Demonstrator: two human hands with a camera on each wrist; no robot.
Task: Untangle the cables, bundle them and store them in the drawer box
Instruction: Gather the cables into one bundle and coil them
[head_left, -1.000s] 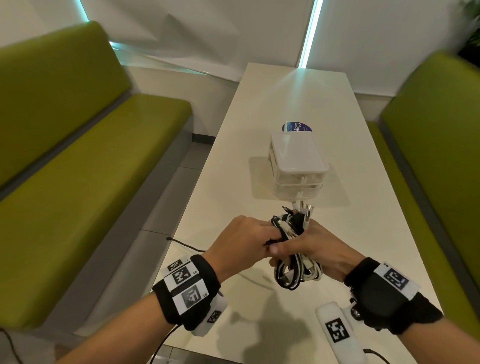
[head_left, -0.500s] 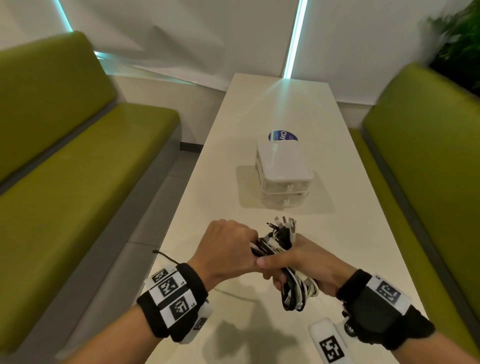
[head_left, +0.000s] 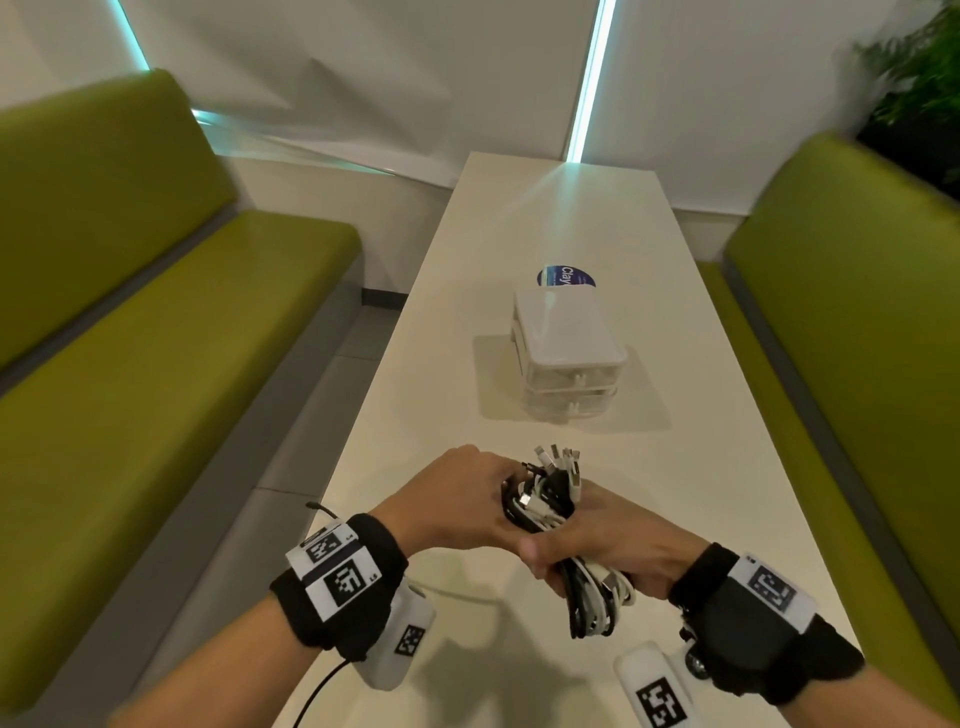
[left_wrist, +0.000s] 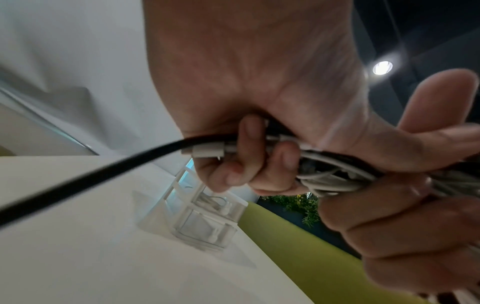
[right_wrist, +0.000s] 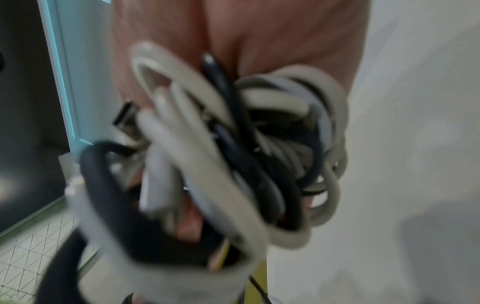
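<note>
A bundle of black and white cables (head_left: 550, 499) is held above the near part of the white table (head_left: 415, 405). My left hand (head_left: 457, 499) grips its upper part, fingers curled round the cords and plugs (left_wrist: 207, 151). My right hand (head_left: 587, 551) holds the lower part of the cable bundle (right_wrist: 233, 144), whose loops (head_left: 597, 608) hang below the fist. Several plug ends (head_left: 558, 457) stick up on top. The clear two-drawer box (head_left: 569, 358) stands further along the table with both drawers closed; the box (left_wrist: 205, 218) also shows in the left wrist view, something pale inside its upper drawer.
Green benches (head_left: 156, 364) (head_left: 852, 338) run along both sides of the table. A round blue sticker (head_left: 563, 275) lies behind the box. A plant (head_left: 919, 93) stands at the far right. A thin black wire (head_left: 322, 691) trails from my left wrist band.
The view has tipped down and shifted, so the box appears further off. Both hands keep hold of the bundle, which has tilted so its loops hang toward my right wrist.
</note>
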